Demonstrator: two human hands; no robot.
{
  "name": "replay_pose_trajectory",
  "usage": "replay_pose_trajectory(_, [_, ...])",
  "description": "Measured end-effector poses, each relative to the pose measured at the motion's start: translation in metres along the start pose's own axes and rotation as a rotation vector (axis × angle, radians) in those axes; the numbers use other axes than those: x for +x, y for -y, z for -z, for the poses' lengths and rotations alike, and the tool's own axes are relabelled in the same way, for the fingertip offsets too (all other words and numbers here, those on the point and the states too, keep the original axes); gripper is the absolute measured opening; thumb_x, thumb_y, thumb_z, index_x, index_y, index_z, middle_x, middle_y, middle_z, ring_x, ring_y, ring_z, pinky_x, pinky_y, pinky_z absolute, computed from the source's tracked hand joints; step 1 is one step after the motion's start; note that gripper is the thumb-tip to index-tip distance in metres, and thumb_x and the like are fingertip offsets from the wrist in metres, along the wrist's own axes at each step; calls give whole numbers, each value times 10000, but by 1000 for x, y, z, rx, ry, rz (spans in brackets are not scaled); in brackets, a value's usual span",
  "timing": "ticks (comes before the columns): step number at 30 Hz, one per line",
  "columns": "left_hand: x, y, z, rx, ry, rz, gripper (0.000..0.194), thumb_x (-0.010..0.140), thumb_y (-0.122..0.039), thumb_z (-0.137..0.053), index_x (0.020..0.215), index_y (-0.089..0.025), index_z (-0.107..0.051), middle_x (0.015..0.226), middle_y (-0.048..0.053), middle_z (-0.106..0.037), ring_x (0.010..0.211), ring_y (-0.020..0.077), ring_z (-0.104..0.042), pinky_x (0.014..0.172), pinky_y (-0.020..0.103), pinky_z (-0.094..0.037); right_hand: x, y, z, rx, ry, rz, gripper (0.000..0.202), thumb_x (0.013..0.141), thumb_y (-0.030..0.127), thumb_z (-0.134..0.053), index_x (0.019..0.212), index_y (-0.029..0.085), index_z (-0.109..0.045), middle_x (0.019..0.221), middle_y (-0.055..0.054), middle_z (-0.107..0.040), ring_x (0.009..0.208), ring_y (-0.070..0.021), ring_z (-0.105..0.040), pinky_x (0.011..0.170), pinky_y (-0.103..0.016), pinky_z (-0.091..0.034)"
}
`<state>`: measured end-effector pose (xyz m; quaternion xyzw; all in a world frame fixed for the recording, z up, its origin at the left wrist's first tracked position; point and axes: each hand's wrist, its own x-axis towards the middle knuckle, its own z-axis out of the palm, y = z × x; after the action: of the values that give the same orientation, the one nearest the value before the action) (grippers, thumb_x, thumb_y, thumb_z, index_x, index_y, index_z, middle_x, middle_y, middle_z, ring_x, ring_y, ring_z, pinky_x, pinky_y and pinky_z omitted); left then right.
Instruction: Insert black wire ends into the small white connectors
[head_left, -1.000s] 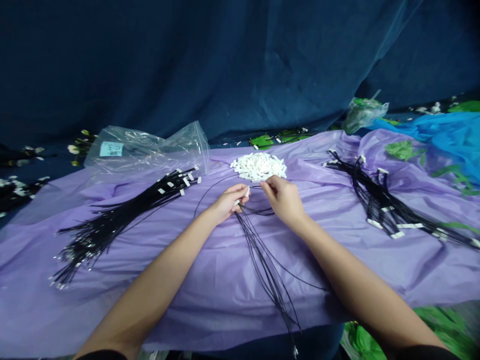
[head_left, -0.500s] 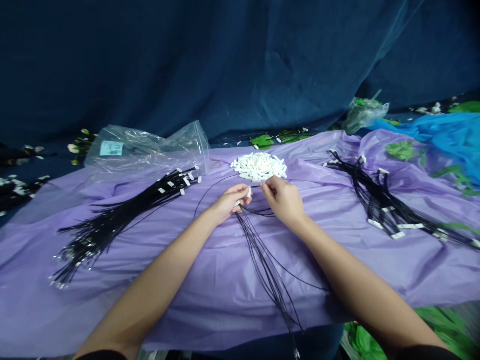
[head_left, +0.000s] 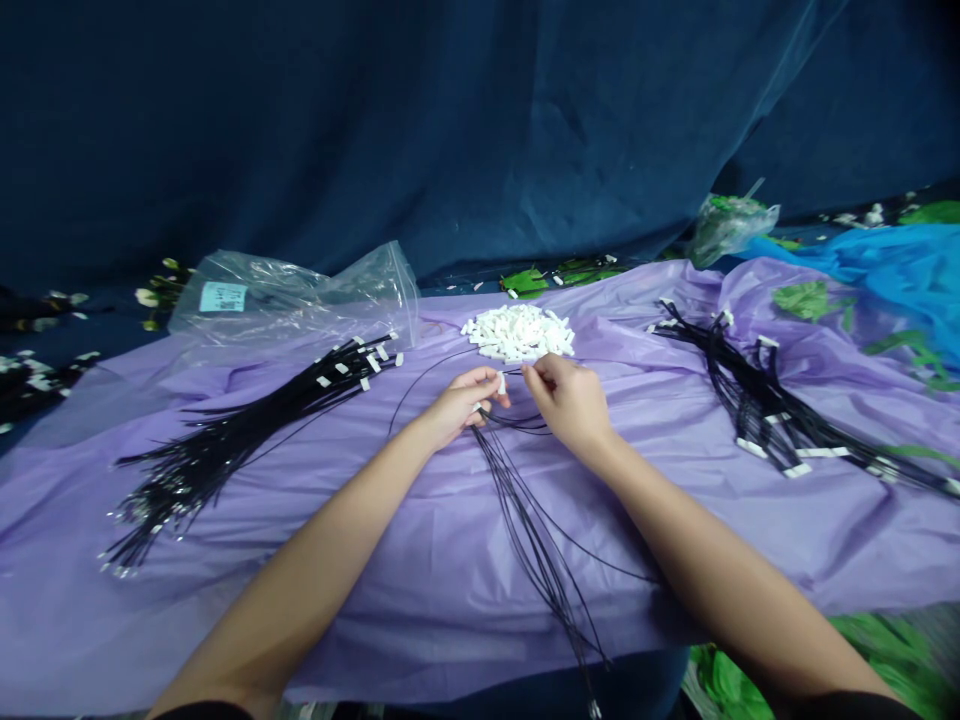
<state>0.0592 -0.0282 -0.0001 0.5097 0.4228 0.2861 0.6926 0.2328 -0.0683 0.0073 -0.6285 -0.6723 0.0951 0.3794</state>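
Between black bundles point(head_left: 259, 422), near white pile point(head_left: 517, 333): left grip point(head_left: 466, 405) pinches tab point(head_left: 502, 382), right grip point(head_left: 568, 400) wire point(head_left: 514, 373).

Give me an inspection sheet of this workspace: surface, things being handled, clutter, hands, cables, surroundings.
Surface: wrinkled purple sheet.
Things being handled: white piece and loose black cords; heap of white pieces beyond.
Clutter: clear plastic bag with a label, far left.
Hands: left hand holds the white piece and loose black cords; right hand pinches a thin cord.
Cables: left bundle and right bundle of black cords; whether electrical, cannot tell.
Surroundings: dark blue curtain, green leaves.
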Motion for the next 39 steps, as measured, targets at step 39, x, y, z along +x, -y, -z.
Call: replay_pose_trajectory(39, [0, 3, 3, 47, 68, -9, 323, 750, -441, -688, 785, -181, -499, 660, -4, -569, 505, 56, -397, 438, 159, -225, 0, 1, -1, -166, 187, 167, 136, 951, 277, -511, 955, 213, -631, 990, -33, -667, 773, -161, -615, 593, -263, -322])
